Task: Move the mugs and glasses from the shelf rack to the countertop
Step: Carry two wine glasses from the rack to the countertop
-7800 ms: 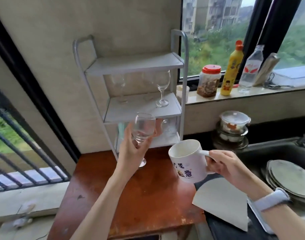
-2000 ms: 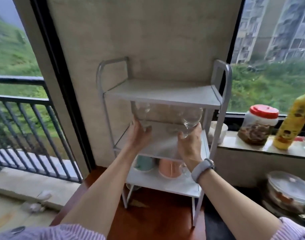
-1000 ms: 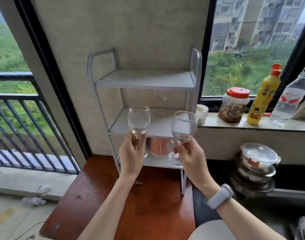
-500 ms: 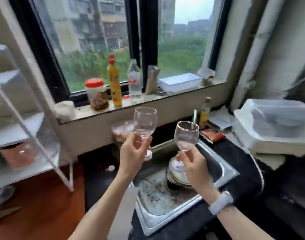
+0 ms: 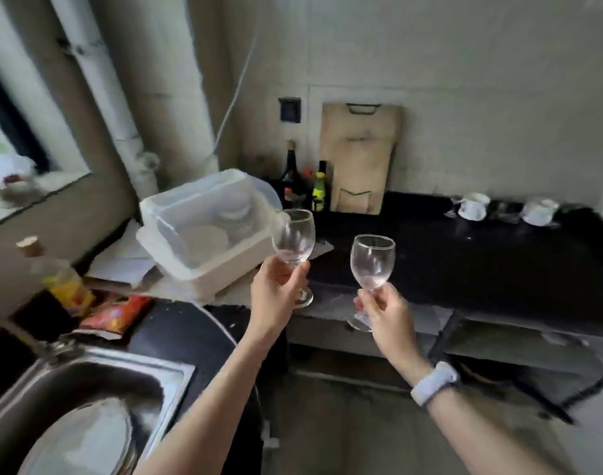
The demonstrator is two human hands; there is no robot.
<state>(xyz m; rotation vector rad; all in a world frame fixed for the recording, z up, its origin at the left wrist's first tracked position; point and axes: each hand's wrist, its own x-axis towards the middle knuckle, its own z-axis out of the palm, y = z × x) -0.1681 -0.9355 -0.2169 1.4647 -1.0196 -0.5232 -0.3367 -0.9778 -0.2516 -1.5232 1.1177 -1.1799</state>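
Head view: left hand (image 5: 276,296) and right hand (image 5: 384,311) each grip a wine glass by its stem, left glass (image 5: 293,240), right glass (image 5: 372,262). Black countertop (image 5: 464,255) lies at one o'clock, apparently with mugs (image 5: 473,207). Bowls could clink if the hands converge.

Two clear, empty stemmed wine glasses, upright in the air before a black countertop (image 5: 481,255): left glass (image 5: 294,241) slightly higher, right glass (image 5: 372,262) just beside it, not touching. Two white mugs (image 5: 473,207) at the countertop's far right, blurred, with clear glassware faint between them.
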